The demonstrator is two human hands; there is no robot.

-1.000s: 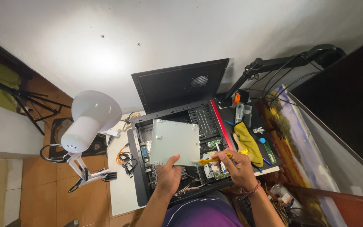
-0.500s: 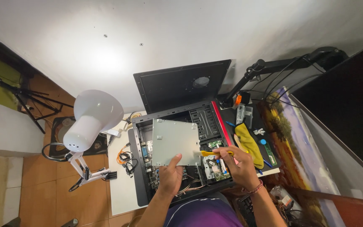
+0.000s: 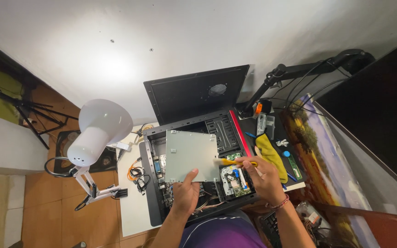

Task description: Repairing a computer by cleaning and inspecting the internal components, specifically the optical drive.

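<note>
Metal plate [image 3: 190, 155]: a flat grey sheet-metal panel, held tilted over the open computer case [image 3: 198, 160]; it covers the case's middle and upper left.
Left hand [image 3: 185, 195]: at 6 o'clock of the plate, thumb over the plate's lower edge, fingers closed on it from below.
Right hand [image 3: 265, 177]: at 3 o'clock of the plate, fingers curled shut around a yellow-handled brush [image 3: 235, 161].
Brush: lies level, pale bristle end touching or just beside the plate's right edge; which of the two I cannot tell.
Change: a second ago the plate sat a little lower and the brush tip pointed into the boards beneath; now the plate looks slightly raised and the tip has come up to the plate's right edge.
Meaning: judged from this, the work has gone from the case's inside to the plate itself.
Case contents: green circuit boards and a silvery drive at 4 o'clock of the plate, loose wires at 6 o'clock, a vented black bay at 1 o'clock.
Side panel [image 3: 198, 94]: black, with a round vent, leaning on the wall at 12 o'clock.
Yellow cloth [image 3: 272, 156]: on the desk at 3 o'clock, beyond the case's red edge.
Desk lamp [image 3: 98, 133]: white, at 9 o'clock, well apart.
Cables [image 3: 136, 172]: orange and black, coiled just left of the case.
</note>
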